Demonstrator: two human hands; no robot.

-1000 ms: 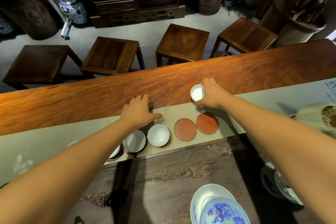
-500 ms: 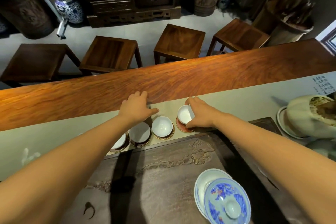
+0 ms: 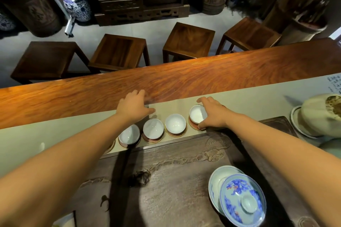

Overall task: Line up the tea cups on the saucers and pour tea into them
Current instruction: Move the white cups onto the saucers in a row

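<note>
Several small white tea cups stand in a row on red gold-rimmed saucers along a pale green table runner (image 3: 55, 131). My right hand (image 3: 212, 114) curls round the rightmost cup (image 3: 197, 114), which sits on its saucer (image 3: 193, 126). To its left stand two more cups (image 3: 175, 123) (image 3: 153, 128) and another cup (image 3: 128, 134), each on a saucer. My left hand (image 3: 133, 106) rests flat on the runner's far edge, just behind the row. My left forearm hides the row's left end.
A carved dark tea tray (image 3: 175, 180) lies in front of the row. A blue-and-white lidded gaiwan (image 3: 241, 201) stands on its right part. A pale rough vessel on a plate (image 3: 321, 114) sits far right. Wooden stools (image 3: 120, 51) stand beyond the long table (image 3: 184, 83).
My right hand carried a white cup from the runner's far edge down onto a red saucer and still holds it there. The left hand stayed put.
</note>
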